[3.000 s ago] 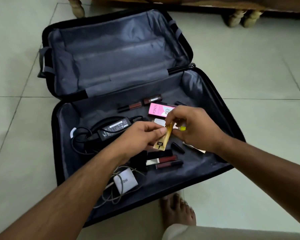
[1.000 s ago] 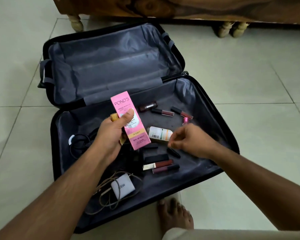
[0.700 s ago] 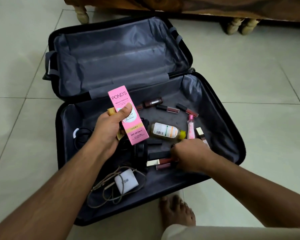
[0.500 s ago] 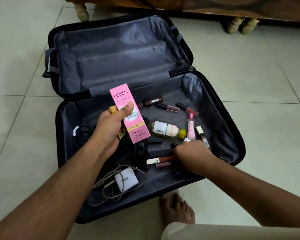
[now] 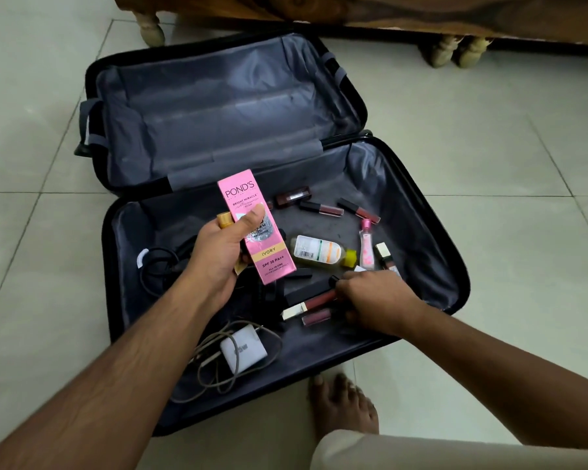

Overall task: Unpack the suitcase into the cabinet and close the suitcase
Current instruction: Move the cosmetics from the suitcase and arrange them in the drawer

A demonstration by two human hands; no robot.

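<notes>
Nearest, a bare foot (image 5: 342,403) stands on the tiled floor (image 5: 489,232) just beside the near rim of the open suitcase (image 5: 452,212), which lies flat with both halves spread. Just inside that rim, below and behind the left fingers, a white charger (image 5: 243,349) sits in a loop of tan cable (image 5: 214,378).

Farther in, the right hand (image 5: 375,305) reaches low into the near half, its fingers (image 5: 345,288) curled down onto a cluster of lip gloss tubes; they appear to pinch the red lip gloss (image 5: 314,301) with the pale cap, though the grip itself is partly hidden. A second dark red tube (image 5: 316,316) lies just below it, touching or nearly touching the same fingers.

The left hand (image 5: 218,259) is raised above the lining, its fingers (image 5: 253,218) and thumb wrapped round a pink Pond's box (image 5: 255,228) held upright and slightly tilted, together with a gold-capped tube (image 5: 224,220) tucked behind it. Left of those fingers lies a black coiled cable (image 5: 158,266).

Beyond the right fingers lie a clear bottle with a yellow cap (image 5: 321,251), on its side, a small pink spray bottle (image 5: 366,247) and a gold-capped lipstick (image 5: 384,256). Farther still, three dark lip tubes (image 5: 321,208) rest near the hinge.

The far half holds only grey lining. Behind it stand the pale turned legs of a wooden cabinet (image 5: 353,8).
</notes>
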